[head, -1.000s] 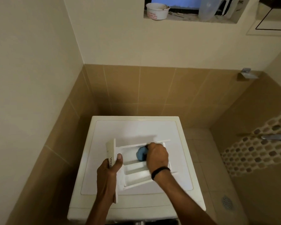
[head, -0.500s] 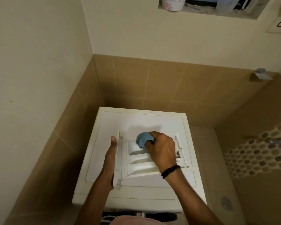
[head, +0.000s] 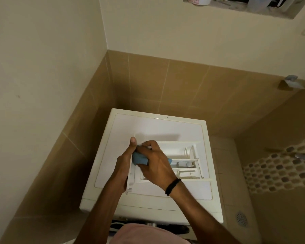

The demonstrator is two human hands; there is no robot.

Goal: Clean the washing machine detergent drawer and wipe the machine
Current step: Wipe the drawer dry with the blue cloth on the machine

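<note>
A white detergent drawer lies flat on top of the white washing machine, its front panel pointing left. My left hand grips that front panel from the left side, thumb up. My right hand presses a blue cloth into the drawer's left end, just inside the front panel. The cloth is mostly covered by my fingers. The drawer's right compartments, with a small grey insert, lie uncovered.
The machine stands in a corner, with a cream wall on the left and brown tiles behind. To the right are the tiled floor and a floor drain. A wall niche with containers sits high up.
My right hand has slid the blue cloth leftward, from the drawer's middle compartment to its end against the front panel. The drawer's right part has become uncovered. The camera tilted down.
</note>
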